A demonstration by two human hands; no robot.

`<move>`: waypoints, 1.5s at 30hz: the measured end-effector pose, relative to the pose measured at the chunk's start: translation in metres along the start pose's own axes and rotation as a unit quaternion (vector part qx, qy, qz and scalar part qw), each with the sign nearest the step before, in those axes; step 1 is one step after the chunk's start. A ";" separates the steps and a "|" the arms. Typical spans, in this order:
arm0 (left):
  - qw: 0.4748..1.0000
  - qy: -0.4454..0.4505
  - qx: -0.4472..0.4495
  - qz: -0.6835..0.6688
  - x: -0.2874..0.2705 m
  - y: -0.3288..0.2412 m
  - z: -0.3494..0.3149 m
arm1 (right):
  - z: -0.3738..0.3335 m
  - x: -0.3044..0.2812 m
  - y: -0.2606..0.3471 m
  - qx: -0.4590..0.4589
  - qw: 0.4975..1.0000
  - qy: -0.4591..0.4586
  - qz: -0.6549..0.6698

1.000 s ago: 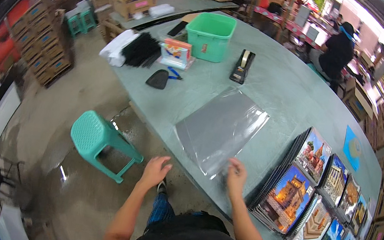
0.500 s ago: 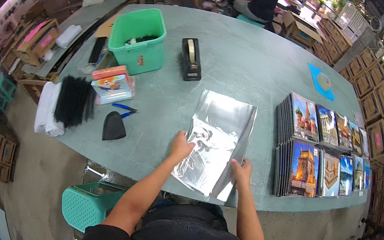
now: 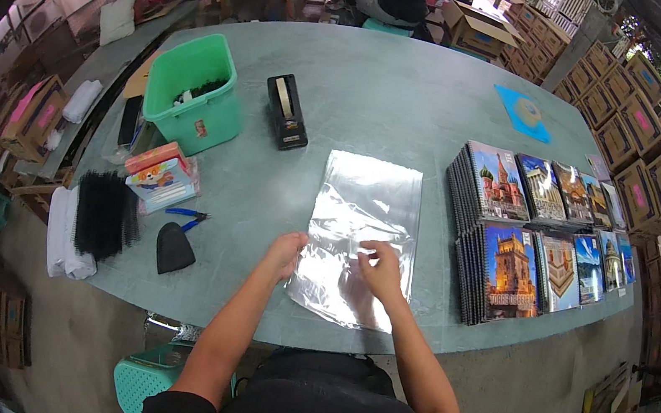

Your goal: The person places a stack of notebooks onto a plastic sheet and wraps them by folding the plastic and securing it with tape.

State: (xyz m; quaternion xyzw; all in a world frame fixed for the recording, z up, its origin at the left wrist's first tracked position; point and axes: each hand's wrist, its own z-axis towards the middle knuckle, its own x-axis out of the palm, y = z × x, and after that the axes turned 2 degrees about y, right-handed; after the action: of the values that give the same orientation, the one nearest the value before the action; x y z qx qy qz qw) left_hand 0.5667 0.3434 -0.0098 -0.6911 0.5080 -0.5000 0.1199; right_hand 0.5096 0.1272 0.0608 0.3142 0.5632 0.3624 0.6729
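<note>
Some glossy clear plastic film (image 3: 369, 199) lies flat on the near middle of the bench (image 3: 399, 81), its near edge just short of the bench's near edge. The left hand (image 3: 285, 255) is at the film's left edge; whether its fingers pinch the plastic, I cannot tell. Over the film's middle, the right hand (image 3: 380, 271) has its fingers curled; whether they grasp anything is unclear. Bench surface stretches from the film to the far edge. A narrower strip separates it from the spiral notebooks (image 3: 512, 270) on the right. Left of the left hand, well apart, lie blue-handled pliers (image 3: 191, 222).
</note>
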 end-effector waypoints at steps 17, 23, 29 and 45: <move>0.847 0.065 0.213 0.483 0.186 -0.118 -0.072 | 0.047 -0.061 0.112 0.145 0.907 0.050 0.391; 0.776 0.104 0.223 0.581 0.180 -0.075 -0.030 | 0.026 -0.064 0.019 0.250 0.831 0.054 0.493; 0.917 0.051 0.034 0.393 0.138 0.016 -0.011 | -0.024 -0.039 -0.022 0.314 0.850 0.022 0.423; 0.888 0.083 0.172 0.419 0.148 -0.066 -0.055 | 0.015 -0.047 0.032 0.129 0.919 0.057 0.369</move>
State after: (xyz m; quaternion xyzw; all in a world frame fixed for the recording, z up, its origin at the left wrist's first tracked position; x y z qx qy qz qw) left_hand 0.5575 0.2705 0.1447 -0.3388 0.6646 -0.5382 0.3923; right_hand 0.5150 0.1049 0.1152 0.5624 0.4863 0.5268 0.4118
